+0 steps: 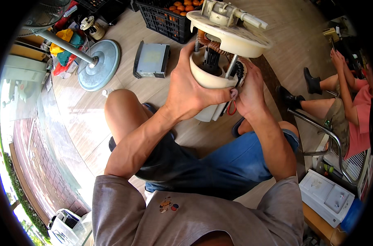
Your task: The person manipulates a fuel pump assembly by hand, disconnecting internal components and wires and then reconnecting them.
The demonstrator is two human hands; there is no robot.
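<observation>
In front of me, above my knees, I hold a cream plastic fuel pump module (209,80) tilted in both hands. Its round top flange (231,35) carries pipe fittings and stands apart from the cup below, joined by metal rods, a spring and a brown corrugated hose (211,44). My left hand (188,90) is wrapped round the cup's left side, with the thumb across its front. On the other side my right hand (250,90) grips the cup near some dark coiled wires. A red wire loop (232,108) hangs between the hands. Some right fingers are hidden behind the module.
A grey metal box like a car stereo (152,60) lies on the floor, beside a round fan base (98,65). Beyond are a black crate (164,21) of oranges and another pump module (93,28). At right sits a person (358,117) near a metal-framed chair (338,143).
</observation>
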